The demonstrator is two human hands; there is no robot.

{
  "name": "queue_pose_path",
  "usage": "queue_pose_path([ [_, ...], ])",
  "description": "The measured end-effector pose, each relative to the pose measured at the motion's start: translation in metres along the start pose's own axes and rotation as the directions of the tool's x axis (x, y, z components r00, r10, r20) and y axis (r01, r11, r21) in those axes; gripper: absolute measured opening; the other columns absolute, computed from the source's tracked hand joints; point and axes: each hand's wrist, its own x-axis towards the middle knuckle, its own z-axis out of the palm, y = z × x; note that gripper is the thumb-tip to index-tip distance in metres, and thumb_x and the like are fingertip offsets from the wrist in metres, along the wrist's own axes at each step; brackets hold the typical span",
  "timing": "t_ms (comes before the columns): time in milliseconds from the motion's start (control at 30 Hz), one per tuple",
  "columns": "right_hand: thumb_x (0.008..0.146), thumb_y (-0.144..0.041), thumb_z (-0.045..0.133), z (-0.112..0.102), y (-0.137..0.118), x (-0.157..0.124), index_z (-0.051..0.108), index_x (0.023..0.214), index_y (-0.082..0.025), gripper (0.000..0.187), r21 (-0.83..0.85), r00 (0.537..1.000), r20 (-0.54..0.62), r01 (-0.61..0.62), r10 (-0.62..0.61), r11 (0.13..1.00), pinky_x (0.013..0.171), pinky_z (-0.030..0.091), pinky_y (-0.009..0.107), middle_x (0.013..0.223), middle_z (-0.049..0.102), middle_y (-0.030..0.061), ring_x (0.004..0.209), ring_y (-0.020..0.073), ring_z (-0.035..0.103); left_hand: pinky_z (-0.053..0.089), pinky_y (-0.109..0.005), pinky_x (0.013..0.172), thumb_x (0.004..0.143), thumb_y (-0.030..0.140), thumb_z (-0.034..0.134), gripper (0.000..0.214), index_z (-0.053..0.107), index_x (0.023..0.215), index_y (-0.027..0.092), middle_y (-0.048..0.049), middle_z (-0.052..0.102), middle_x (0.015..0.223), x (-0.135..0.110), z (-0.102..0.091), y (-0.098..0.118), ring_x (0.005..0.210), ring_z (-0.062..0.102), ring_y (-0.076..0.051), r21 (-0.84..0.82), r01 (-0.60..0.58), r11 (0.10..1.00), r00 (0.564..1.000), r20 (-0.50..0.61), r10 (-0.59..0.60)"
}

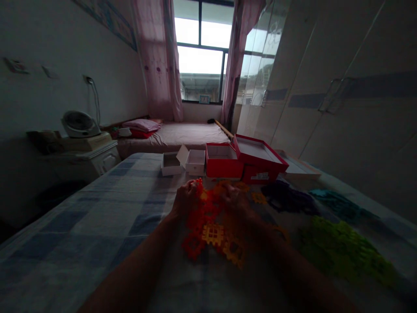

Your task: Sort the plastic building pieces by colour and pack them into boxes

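Observation:
Red and orange interlocking plastic building pieces with notched edges lie heaped in the middle of the bed. At the left side of the heap my left hand (pixel 185 199) is closed, its fingers pinching a red building piece (pixel 199 184). My right hand (pixel 233 198) has curled fingers among orange pieces at the heap's far right side; blur hides part of its grip. Closer to me are a yellow-orange square piece (pixel 213 234), an orange piece (pixel 235 251) and a red piece (pixel 193 245). Another orange piece (pixel 259 198) lies just right of my right hand.
Piles of dark purple pieces (pixel 288 198), teal pieces (pixel 340 204) and yellow-green pieces (pixel 345 250) lie to the right. Beyond the heap stand white boxes (pixel 171 169) and a red box (pixel 224 168), with a tilted red lid (pixel 283 166). A checked sheet (pixel 97 226) covers the bed.

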Motion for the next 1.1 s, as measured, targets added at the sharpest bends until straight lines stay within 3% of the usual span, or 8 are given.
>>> queue_pose_path([
  [67,0.079,-0.024,0.056,0.009,0.005,0.002,0.058,0.116,-0.012,0.039,-0.074,1.0,0.022,-0.009,0.011,0.997,0.088,0.041,0.033,0.113,0.061,0.016,0.104,0.0249,0.056,0.042,-0.024,0.062,0.087,0.04,0.03,0.044,0.063,0.099,0.012,-0.0063,0.067,0.076,0.001,0.0,-0.001,0.069,0.06,-0.017,0.015,-0.003,1.0,1.0,-0.006,0.003],
  [167,0.079,-0.025,0.055,0.017,0.004,-0.002,0.063,0.108,-0.017,0.031,-0.05,0.995,0.011,0.103,-0.102,0.993,0.085,0.04,0.029,0.113,0.061,0.012,0.101,0.0214,0.057,0.044,-0.024,0.066,0.088,0.045,0.032,0.045,0.062,0.102,0.015,-0.0056,0.069,0.084,0.0,0.002,-0.001,0.074,0.062,-0.017,0.028,-0.023,0.999,0.999,0.04,0.022],
  [267,0.083,-0.025,0.047,0.011,-0.001,-0.006,0.066,0.088,-0.018,0.021,0.022,0.989,0.004,0.15,-0.15,0.988,0.07,0.041,0.023,0.089,0.066,0.0064,0.079,0.0155,0.06,0.045,-0.025,0.072,0.082,0.052,0.044,0.045,0.062,0.105,0.018,-0.0062,0.07,0.094,-0.003,0.005,-0.001,0.082,0.064,-0.018,0.052,-0.038,0.998,0.995,0.095,0.033],
  [367,0.084,-0.025,0.042,-0.007,0.002,-0.006,0.062,0.076,-0.016,0.024,0.026,0.995,-0.088,0.044,-0.041,0.999,0.06,0.037,0.022,0.071,0.064,0.0038,0.065,0.0136,0.057,0.046,-0.028,0.078,0.077,0.054,0.054,0.05,0.059,0.113,0.019,-0.008,0.067,0.106,-0.006,0.006,-0.002,0.091,0.063,-0.02,0.148,-0.09,0.985,0.988,0.141,0.069],
  [533,0.083,-0.027,0.041,-0.038,0.036,-0.002,0.062,0.092,-0.015,0.026,-0.11,0.952,-0.272,-0.174,0.139,0.979,0.065,0.037,0.025,0.085,0.067,0.008,0.077,0.0184,0.06,0.046,-0.029,0.085,0.082,0.04,0.052,0.036,0.059,0.111,0.021,-0.0061,0.063,0.111,-0.008,0.006,0.004,0.098,0.06,-0.02,0.37,-0.243,0.897,0.967,0.167,0.193],
  [700,0.082,-0.028,0.041,-0.038,0.045,-0.008,0.064,0.086,-0.014,0.027,-0.247,0.975,-0.108,-0.217,0.196,0.944,0.062,0.036,0.027,0.085,0.066,0.0129,0.076,0.0219,0.06,0.043,-0.031,0.091,0.084,0.038,0.048,0.034,0.06,0.111,0.021,-0.007,0.06,0.117,-0.01,0.008,0.014,0.105,0.056,-0.022,0.432,-0.287,0.855,0.955,0.196,0.222],
  [900,0.079,-0.022,0.044,-0.019,0.017,-0.018,0.059,0.073,-0.017,0.017,-0.079,0.999,0.003,-0.037,0.038,0.996,0.054,0.031,0.022,0.07,0.062,0.0052,0.06,0.0127,0.052,0.043,-0.029,0.088,0.089,0.041,0.036,0.037,0.06,0.108,0.021,-0.0067,0.062,0.11,-0.009,0.006,0.008,0.1,0.058,-0.02,0.369,-0.218,0.904,0.971,0.179,0.161],
  [1100,0.08,-0.02,0.044,-0.021,0.024,-0.003,0.058,0.081,-0.017,0.014,-0.065,0.987,-0.159,-0.016,0.006,0.998,0.064,0.034,0.024,0.08,0.063,0.0067,0.071,0.0151,0.055,0.041,-0.029,0.089,0.091,0.041,0.03,0.04,0.062,0.104,0.021,-0.0065,0.062,0.108,-0.006,0.005,0.006,0.1,0.057,-0.019,0.334,-0.244,0.91,0.964,0.186,0.19],
])
